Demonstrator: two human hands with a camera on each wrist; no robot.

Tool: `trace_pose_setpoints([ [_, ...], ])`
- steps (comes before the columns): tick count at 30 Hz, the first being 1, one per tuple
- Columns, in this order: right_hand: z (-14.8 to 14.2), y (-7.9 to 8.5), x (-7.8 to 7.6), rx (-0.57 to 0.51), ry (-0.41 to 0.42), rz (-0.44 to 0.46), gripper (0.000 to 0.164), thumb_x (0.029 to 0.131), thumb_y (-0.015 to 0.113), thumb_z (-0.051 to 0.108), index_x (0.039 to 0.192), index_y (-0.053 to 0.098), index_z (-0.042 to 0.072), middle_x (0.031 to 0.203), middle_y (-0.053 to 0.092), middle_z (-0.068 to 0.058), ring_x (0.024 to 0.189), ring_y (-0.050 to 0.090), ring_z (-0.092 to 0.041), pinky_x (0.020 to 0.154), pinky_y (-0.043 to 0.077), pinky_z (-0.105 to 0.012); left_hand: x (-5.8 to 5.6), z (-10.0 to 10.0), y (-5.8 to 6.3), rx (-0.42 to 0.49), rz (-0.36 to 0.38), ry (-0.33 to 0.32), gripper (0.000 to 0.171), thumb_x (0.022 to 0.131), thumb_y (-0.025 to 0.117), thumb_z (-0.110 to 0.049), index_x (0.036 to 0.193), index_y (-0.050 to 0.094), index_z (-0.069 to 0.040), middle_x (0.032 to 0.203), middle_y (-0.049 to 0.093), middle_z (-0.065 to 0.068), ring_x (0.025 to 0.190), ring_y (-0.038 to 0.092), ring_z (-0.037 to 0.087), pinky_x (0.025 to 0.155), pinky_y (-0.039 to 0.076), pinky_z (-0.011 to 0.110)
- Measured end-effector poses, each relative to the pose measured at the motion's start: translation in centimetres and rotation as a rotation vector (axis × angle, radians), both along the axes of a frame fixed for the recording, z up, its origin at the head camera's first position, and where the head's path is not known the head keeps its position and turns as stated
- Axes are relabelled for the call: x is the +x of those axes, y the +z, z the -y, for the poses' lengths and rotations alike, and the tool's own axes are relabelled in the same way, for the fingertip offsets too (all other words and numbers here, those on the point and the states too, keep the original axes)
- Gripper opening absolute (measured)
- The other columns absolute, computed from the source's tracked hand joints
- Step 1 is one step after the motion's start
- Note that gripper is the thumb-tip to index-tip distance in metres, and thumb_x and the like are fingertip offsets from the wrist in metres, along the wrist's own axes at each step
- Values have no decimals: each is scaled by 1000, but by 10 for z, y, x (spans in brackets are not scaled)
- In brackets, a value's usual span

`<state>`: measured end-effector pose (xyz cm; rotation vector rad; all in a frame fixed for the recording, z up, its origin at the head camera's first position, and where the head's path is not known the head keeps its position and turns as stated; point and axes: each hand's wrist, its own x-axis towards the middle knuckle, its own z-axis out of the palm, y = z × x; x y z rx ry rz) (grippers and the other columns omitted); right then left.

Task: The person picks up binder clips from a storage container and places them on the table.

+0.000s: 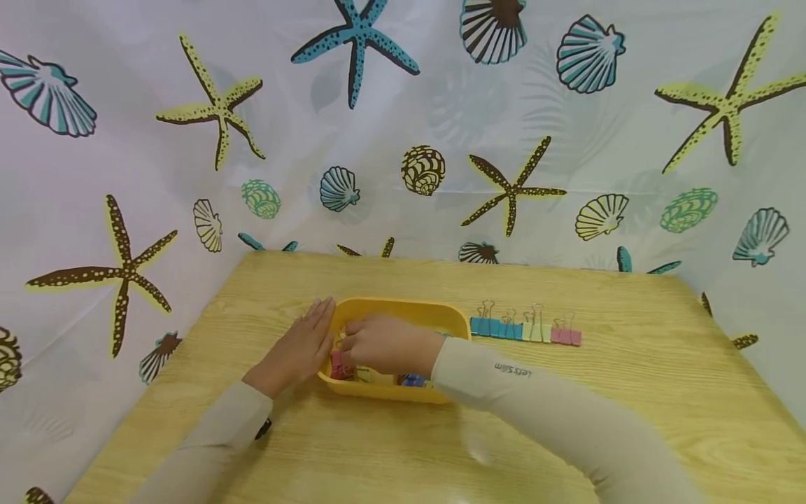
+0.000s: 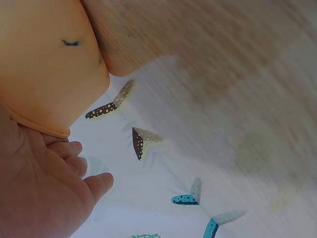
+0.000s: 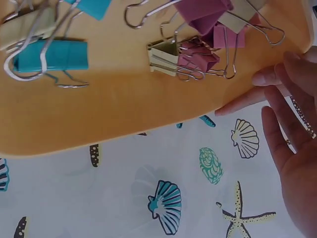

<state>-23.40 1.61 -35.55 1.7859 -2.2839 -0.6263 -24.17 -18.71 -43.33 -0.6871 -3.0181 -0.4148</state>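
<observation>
A yellow plastic bin [image 1: 390, 397] stands on the table, holding loose binder clips in several colours. My left hand [image 1: 302, 346] lies against its left end with fingers extended, touching the rim. Over the bin's left part is my right hand [image 1: 387, 344], somewhat blurred, with its fingers pointing left. Its fingers [image 3: 292, 131] are spread and loosely bent in the right wrist view, with no clip showing between them. Around them in the bin are a pink clip [image 3: 198, 55], a pale yellow clip [image 3: 163, 57] and a teal clip [image 3: 52, 55].
Right of the bin, a row of binder clips stands on the wooden table [image 1: 630, 413]: blue clips [image 1: 496, 327], a yellow clip [image 1: 536, 332] and a pink clip [image 1: 566, 337]. A white curtain [image 1: 390, 126] with shell and starfish prints hangs behind and beside the table.
</observation>
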Motion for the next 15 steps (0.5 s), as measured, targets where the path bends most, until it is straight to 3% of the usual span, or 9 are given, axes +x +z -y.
trace_pose_setpoints([
  [5, 9, -5, 2, 12, -19, 34, 32, 92, 63, 18, 120, 68, 32, 123, 62, 20, 106, 54, -5, 94, 43, -18, 2, 2, -2, 2, -18, -5, 58, 105, 32, -26, 152, 14, 3, 159, 14, 18, 145, 11, 37, 112, 20, 59],
  [11, 16, -8, 3, 71, -57, 40, 32, 91, 63, 18, 118, 67, 35, 124, 60, 22, 117, 52, -5, 110, 33, -23, 2, 2, -1, 8, -21, -4, 58, 105, 34, -24, 152, 14, 4, 159, 15, 18, 145, 12, 36, 112, 20, 59],
  [15, 19, -12, 3, 95, -64, 16, 28, 91, 63, 19, 113, 69, 36, 121, 61, 23, 114, 53, -5, 112, 30, -26, 2, 2, -2, 23, -21, -5, 58, 105, 35, -24, 152, 14, 4, 158, 15, 18, 145, 12, 36, 112, 20, 59],
])
